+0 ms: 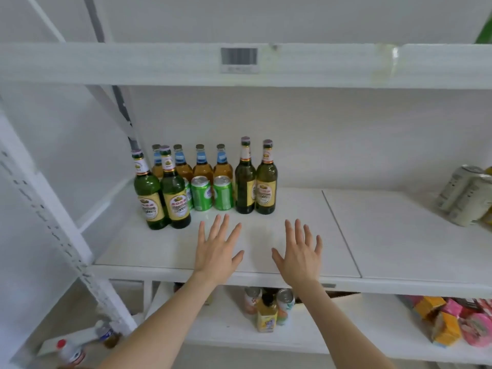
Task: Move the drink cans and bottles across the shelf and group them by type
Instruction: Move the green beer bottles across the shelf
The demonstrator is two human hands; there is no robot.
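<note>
On the white middle shelf point(292, 209), at its left, stand drinks in a cluster. Two green glass bottles point(162, 193) with yellow labels are at the front left, and two more green bottles point(255, 182) stand to the right. Between them sit green cans point(211, 193), with several amber bottles point(202, 166) with blue neck labels behind. White cans point(466, 195) stand at the shelf's far right edge. My left hand point(217, 249) and my right hand point(299, 251) hover flat over the shelf front, fingers spread, holding nothing, just short of the green cans.
An upper shelf board point(159, 62) with a barcode tag point(239, 59) hangs overhead. The lower shelf holds cans and a yellow bottle point(266, 312) and colourful packets point(458, 323) at right. A perforated upright point(53, 225) bounds the left side.
</note>
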